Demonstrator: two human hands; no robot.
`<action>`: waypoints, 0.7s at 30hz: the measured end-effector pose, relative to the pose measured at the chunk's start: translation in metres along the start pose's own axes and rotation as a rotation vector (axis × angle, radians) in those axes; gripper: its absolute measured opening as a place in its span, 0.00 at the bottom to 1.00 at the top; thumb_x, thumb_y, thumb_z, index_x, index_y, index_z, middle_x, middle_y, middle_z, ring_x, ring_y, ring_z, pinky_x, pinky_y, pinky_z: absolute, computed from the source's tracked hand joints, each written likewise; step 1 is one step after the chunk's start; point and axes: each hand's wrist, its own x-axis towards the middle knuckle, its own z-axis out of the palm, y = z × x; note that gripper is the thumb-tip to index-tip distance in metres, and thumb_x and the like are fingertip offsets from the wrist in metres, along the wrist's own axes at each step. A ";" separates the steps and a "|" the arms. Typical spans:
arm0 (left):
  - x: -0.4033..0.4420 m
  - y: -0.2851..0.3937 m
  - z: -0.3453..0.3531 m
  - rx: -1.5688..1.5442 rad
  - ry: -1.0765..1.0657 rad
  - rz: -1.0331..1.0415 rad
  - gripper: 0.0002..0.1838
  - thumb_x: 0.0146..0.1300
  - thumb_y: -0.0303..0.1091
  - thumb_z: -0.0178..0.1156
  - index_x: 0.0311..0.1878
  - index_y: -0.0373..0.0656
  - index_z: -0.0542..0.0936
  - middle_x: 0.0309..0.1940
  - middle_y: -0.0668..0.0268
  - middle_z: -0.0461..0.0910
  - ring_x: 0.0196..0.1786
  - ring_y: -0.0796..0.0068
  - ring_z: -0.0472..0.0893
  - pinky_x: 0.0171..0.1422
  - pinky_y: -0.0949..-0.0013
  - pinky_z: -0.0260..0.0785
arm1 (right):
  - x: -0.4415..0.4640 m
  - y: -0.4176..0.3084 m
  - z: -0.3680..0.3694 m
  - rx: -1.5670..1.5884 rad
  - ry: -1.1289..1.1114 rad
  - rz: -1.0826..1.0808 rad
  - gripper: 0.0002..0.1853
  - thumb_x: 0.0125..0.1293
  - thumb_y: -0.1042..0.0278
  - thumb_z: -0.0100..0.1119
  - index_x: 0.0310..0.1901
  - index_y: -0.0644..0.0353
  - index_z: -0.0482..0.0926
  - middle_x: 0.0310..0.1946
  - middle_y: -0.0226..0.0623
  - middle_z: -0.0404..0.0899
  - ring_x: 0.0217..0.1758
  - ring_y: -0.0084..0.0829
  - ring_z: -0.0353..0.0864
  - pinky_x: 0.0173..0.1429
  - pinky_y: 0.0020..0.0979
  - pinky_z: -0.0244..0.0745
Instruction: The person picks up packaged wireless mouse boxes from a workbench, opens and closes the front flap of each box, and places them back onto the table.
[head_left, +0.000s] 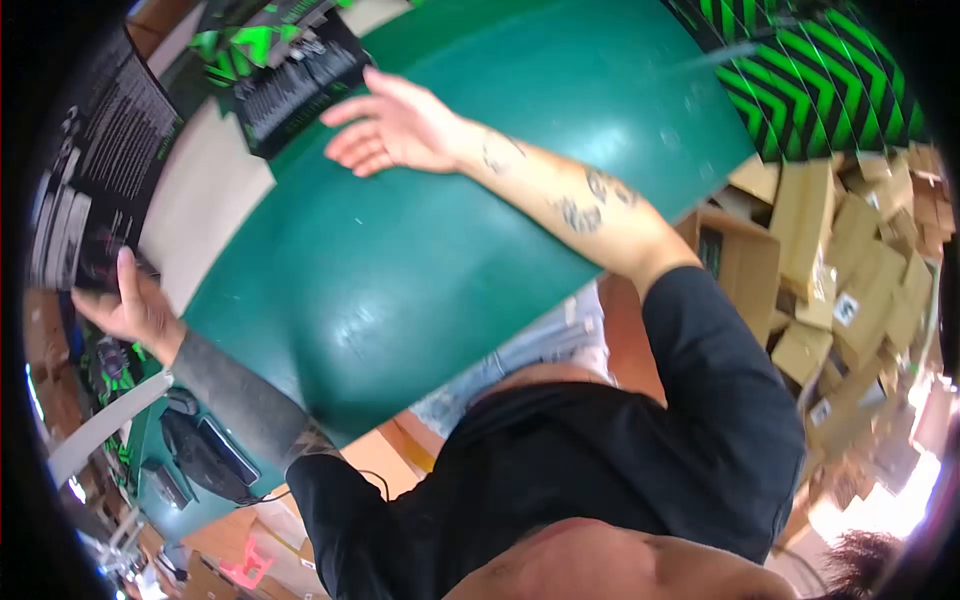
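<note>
My right hand [405, 128] reaches over the green tabletop [420, 260] with its fingers apart and nothing in them. Just beyond its fingertips lies a black box with green markings and white print [300, 90]. At the far left, my left hand [135, 310] has its thumb raised and its fingers apart. It is beside the lower end of a large black printed box [115, 140]; whether it touches the box I cannot tell. A pale flat surface [205, 185] lies between the two boxes.
Black boxes with green chevrons [820, 80] stand at the upper right. Many brown cartons [860, 270] are piled on the right, near an open carton [740, 250]. At lower left are a dark device [205, 450] with a cable and a pale bar [110, 425].
</note>
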 end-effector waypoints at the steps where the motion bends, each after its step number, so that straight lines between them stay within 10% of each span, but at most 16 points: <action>1: -0.012 0.019 -0.003 0.195 -0.100 -0.002 0.22 0.55 0.14 0.62 0.55 0.31 0.73 0.50 0.52 0.77 0.48 0.61 0.80 0.56 0.65 0.76 | -0.009 -0.007 0.005 0.058 -0.089 0.045 0.43 0.68 0.28 0.34 0.66 0.64 0.64 0.56 0.55 0.75 0.54 0.42 0.79 0.59 0.41 0.75; 3: -0.029 0.030 0.006 0.610 -0.519 0.066 0.23 0.55 0.16 0.59 0.57 0.32 0.74 0.54 0.51 0.77 0.55 0.60 0.78 0.60 0.64 0.73 | -0.020 -0.017 0.010 0.213 -0.376 0.088 0.45 0.64 0.27 0.42 0.65 0.64 0.65 0.58 0.56 0.73 0.56 0.43 0.78 0.59 0.47 0.74; 5: -0.043 0.070 0.055 0.620 -0.820 0.477 0.25 0.52 0.13 0.51 0.55 0.37 0.77 0.56 0.56 0.78 0.63 0.57 0.74 0.67 0.59 0.66 | -0.034 -0.020 0.002 0.482 -0.100 0.053 0.39 0.64 0.32 0.50 0.61 0.62 0.70 0.57 0.51 0.75 0.52 0.39 0.81 0.54 0.43 0.78; 7: -0.058 0.039 0.070 0.656 -0.812 0.642 0.32 0.44 0.13 0.48 0.57 0.41 0.77 0.57 0.59 0.78 0.64 0.58 0.74 0.67 0.60 0.65 | -0.046 -0.033 0.019 -0.158 0.237 0.117 0.28 0.56 0.59 0.70 0.56 0.62 0.74 0.48 0.40 0.81 0.40 0.28 0.85 0.47 0.31 0.82; 11: -0.061 0.024 0.081 0.534 -0.673 0.128 0.26 0.54 0.18 0.53 0.59 0.42 0.76 0.59 0.59 0.76 0.64 0.61 0.73 0.67 0.62 0.64 | -0.040 -0.012 0.024 -0.363 0.263 -0.232 0.50 0.52 0.63 0.73 0.71 0.66 0.50 0.55 0.50 0.74 0.55 0.36 0.78 0.60 0.37 0.74; 13: -0.068 0.016 0.093 0.401 -0.485 -0.179 0.21 0.61 0.25 0.55 0.60 0.42 0.76 0.60 0.57 0.75 0.64 0.60 0.72 0.67 0.63 0.64 | -0.033 -0.002 0.031 -0.656 0.338 -0.374 0.48 0.59 0.63 0.69 0.72 0.64 0.47 0.54 0.46 0.75 0.56 0.32 0.77 0.59 0.33 0.74; 16: -0.082 0.010 0.117 0.740 -0.440 0.117 0.26 0.61 0.46 0.64 0.56 0.38 0.76 0.51 0.51 0.76 0.55 0.52 0.76 0.63 0.58 0.66 | -0.037 0.015 0.028 -0.628 0.254 -0.435 0.46 0.67 0.58 0.60 0.74 0.63 0.39 0.73 0.48 0.49 0.75 0.34 0.50 0.75 0.32 0.51; 21: -0.072 0.009 0.115 0.405 -0.430 0.067 0.19 0.62 0.38 0.64 0.53 0.41 0.78 0.51 0.59 0.79 0.58 0.58 0.74 0.68 0.60 0.61 | -0.045 0.012 0.018 -0.371 0.130 -0.355 0.47 0.68 0.29 0.33 0.75 0.54 0.31 0.78 0.36 0.32 0.80 0.33 0.34 0.78 0.37 0.41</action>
